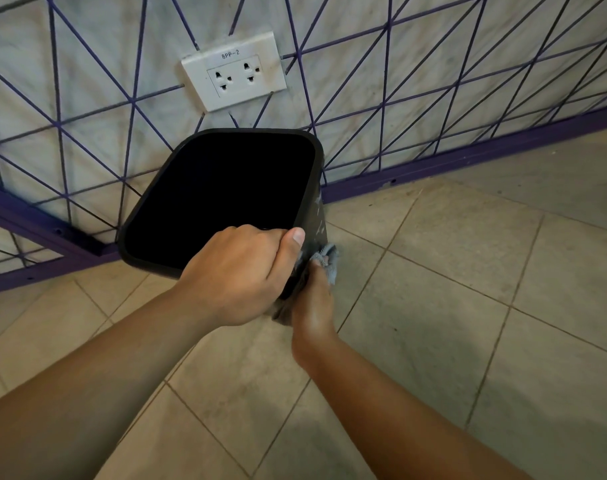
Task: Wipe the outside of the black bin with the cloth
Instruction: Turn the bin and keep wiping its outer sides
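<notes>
Where floor tiles (pixel 468 271) meet wall (pixel 329 81) | purple lattice (pixel 381 98) | socket (pixel 233 71)

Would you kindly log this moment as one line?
left hand: grips bin rim | right hand: presses cloth on bin side | wiping underway

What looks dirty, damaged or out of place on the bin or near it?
The black bin has pale streaks and smears on its right outer wall, above the cloth that the right hand presses there. The left hand grips its near rim, and it looks tilted. The wall socket looks askew, perhaps from the camera angle.
</notes>
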Tool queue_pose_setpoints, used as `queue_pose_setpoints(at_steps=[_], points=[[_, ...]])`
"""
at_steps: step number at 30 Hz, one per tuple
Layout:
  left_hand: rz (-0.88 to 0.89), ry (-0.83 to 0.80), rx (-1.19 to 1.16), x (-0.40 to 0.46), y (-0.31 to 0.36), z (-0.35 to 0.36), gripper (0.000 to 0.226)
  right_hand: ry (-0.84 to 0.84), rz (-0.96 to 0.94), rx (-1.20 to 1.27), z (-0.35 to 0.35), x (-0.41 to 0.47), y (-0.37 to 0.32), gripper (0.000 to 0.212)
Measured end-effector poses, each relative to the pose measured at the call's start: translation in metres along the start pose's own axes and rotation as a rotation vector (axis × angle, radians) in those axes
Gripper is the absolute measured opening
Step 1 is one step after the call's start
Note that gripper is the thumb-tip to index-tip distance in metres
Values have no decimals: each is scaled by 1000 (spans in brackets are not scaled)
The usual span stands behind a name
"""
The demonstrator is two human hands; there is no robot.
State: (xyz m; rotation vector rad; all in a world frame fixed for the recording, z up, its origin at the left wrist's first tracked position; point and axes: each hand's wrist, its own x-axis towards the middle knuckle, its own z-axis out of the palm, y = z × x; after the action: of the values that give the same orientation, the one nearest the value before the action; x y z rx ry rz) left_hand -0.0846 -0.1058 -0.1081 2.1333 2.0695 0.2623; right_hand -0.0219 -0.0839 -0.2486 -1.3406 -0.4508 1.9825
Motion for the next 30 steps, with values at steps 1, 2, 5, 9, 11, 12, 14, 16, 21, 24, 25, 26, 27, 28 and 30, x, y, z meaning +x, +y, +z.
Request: queue_pose_setpoints(at_steps=[1, 2, 5, 9, 11, 12, 14, 16, 21, 24, 25, 26, 27, 28, 30], points=[[-2, 1, 2, 1, 0, 0, 50, 1, 1, -4, -1, -3, 2, 49], [0, 3, 2, 1, 0, 0, 50, 14, -6, -14, -1, -3, 0, 50], [7, 3, -7, 2, 1, -1, 50, 36, 25, 13, -1, 8, -3, 52], [-4, 1, -6, 0, 1, 0, 50, 13, -33, -28, 0, 0, -1, 48], [2, 8, -7, 1, 2, -2, 49, 39, -68, -51, 2, 2, 3, 61], [5, 10, -12, 0, 3, -3, 48, 55, -76, -38, 3, 10, 6, 70], [6, 12, -13, 0, 4, -3, 48, 79, -35, -27, 3, 11, 2, 67], [2, 10, -13, 0, 3, -2, 48, 50, -45, -50, 4, 4, -6, 52], [15, 18, 8, 1, 2, -2, 48, 73, -2, -67, 0, 14, -4, 50], [3, 8, 0, 1, 1, 0, 49, 52, -20, -59, 0, 14, -3, 49], [-1, 4, -1, 1, 1, 0, 50, 25, -18, -65, -1, 9, -3, 48], [-1, 4, 4, 1, 1, 0, 50, 3, -7, -51, -3, 8, 0, 47], [3, 8, 10, 2, 1, 0, 50, -4, 8, -27, -5, 8, 0, 48], [4, 12, 13, 2, 2, -1, 50, -9, 34, -10, -5, 8, -1, 50], [2, 5, 1, 1, 3, -2, 50, 1, 92, 21, -7, 9, -5, 50]])
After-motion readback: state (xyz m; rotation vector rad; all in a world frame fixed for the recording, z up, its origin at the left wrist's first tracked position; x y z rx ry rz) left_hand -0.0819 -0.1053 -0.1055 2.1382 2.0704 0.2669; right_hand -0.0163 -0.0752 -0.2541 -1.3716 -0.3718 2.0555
